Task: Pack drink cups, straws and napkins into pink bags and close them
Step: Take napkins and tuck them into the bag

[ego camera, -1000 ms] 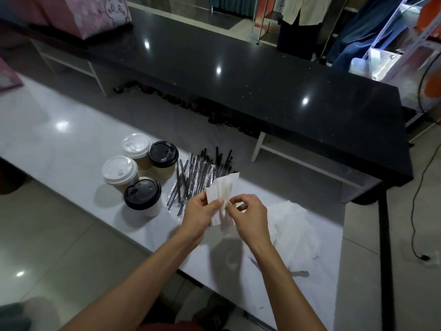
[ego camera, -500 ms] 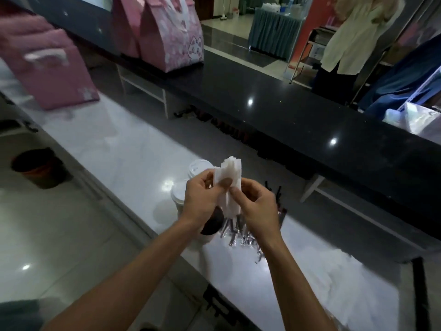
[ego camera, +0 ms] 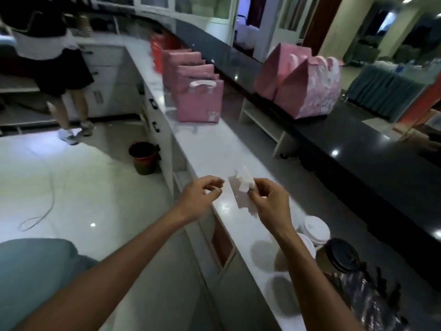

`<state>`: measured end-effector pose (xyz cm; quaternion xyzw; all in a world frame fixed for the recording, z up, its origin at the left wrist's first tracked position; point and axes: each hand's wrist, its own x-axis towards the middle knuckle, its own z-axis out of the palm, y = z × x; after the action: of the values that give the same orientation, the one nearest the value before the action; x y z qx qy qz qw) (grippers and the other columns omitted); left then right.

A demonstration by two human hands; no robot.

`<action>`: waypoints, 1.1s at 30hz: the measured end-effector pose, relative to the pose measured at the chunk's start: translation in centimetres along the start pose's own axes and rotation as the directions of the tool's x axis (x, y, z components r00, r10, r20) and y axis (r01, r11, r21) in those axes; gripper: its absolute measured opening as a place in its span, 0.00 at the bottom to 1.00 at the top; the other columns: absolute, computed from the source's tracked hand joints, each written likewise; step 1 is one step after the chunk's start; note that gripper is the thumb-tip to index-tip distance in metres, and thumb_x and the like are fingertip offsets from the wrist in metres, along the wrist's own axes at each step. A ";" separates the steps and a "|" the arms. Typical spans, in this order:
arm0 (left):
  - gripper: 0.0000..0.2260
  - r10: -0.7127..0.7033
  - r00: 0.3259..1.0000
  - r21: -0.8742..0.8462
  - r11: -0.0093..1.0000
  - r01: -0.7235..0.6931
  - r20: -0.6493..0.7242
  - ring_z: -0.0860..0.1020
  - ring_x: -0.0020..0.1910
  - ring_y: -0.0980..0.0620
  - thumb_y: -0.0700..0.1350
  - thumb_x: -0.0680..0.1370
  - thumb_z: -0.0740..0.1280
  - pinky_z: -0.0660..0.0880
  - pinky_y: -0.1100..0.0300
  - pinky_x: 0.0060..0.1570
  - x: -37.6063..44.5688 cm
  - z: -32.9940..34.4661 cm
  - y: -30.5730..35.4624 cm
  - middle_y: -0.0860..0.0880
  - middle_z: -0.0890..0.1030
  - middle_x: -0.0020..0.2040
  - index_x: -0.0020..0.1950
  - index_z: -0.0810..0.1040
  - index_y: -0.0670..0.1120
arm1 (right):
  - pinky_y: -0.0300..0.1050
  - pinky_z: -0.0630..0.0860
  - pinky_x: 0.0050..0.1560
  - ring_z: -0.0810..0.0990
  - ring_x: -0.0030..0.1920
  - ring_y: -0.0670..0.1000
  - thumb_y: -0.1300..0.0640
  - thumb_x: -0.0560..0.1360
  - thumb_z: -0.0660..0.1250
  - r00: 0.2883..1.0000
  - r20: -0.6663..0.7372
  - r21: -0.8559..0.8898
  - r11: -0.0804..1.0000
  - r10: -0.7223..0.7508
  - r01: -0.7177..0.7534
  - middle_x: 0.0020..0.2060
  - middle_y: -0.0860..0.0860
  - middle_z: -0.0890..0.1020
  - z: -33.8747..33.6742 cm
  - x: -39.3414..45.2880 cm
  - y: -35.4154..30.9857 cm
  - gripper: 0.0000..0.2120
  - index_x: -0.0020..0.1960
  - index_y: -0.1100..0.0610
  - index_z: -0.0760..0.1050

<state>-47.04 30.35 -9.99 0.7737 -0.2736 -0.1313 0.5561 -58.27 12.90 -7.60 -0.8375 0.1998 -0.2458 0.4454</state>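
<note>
My right hand [ego camera: 267, 199] pinches a folded white napkin [ego camera: 241, 189] above the white counter [ego camera: 214, 149]. My left hand [ego camera: 201, 195] hovers just left of the napkin, its fingers loosely curled and holding nothing. Lidded drink cups, white [ego camera: 316, 229] and black [ego camera: 343, 255], stand at the lower right, partly behind my right forearm. A pile of wrapped straws [ego camera: 367, 304] lies beyond them, blurred. A row of open pink bags [ego camera: 199, 101] stands farther along the white counter. Two closed pink bags [ego camera: 307, 89] sit on the black upper counter [ego camera: 358, 144].
A person stands at the far left by white cabinets [ego camera: 105, 75]. A dark bin [ego camera: 143, 157] sits on the tiled floor beside the counter. A thin cable [ego camera: 47, 194] loops across the floor. A red bag [ego camera: 158, 51] stands behind the pink row.
The view has swung left, bringing the pink bags into sight. My left hand has let go of the napkin, which now stays in my right hand alone.
</note>
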 end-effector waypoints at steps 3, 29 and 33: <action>0.10 -0.036 0.999 0.110 0.993 0.040 -0.036 0.80 0.50 0.64 0.42 0.80 0.69 0.71 0.76 0.47 0.0 -5.0 -2.3 0.55 0.84 0.53 0.61 0.82 0.49 | 0.32 0.74 0.32 0.81 0.39 0.42 0.61 0.76 0.70 0.993 0.112 -0.006 1.000 -0.020 0.020 0.39 0.44 0.84 4.2 2.3 -1.6 0.05 0.46 0.52 0.83; 0.11 -0.171 0.975 0.367 0.905 0.213 -0.144 0.79 0.54 0.64 0.49 0.80 0.67 0.76 0.63 0.53 25.1 -25.1 -14.2 0.60 0.83 0.53 0.62 0.81 0.56 | 0.49 0.78 0.34 0.81 0.40 0.50 0.60 0.76 0.65 0.910 0.408 -0.039 0.994 -0.076 0.101 0.38 0.46 0.83 28.5 35.2 -2.7 0.07 0.46 0.51 0.81; 0.12 -0.125 0.984 0.343 0.925 0.160 -0.123 0.78 0.53 0.64 0.48 0.81 0.67 0.73 0.65 0.53 31.1 -26.6 -14.8 0.58 0.83 0.54 0.63 0.81 0.54 | 0.54 0.79 0.37 0.81 0.41 0.52 0.61 0.76 0.65 0.926 0.370 -0.107 0.988 -0.068 0.116 0.38 0.49 0.83 29.5 40.0 -3.0 0.08 0.47 0.54 0.82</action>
<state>-4.03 37.08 -11.42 0.8841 -0.2077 -0.0817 0.4106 -8.60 11.42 -9.96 -0.9036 0.0892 -0.0932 0.4085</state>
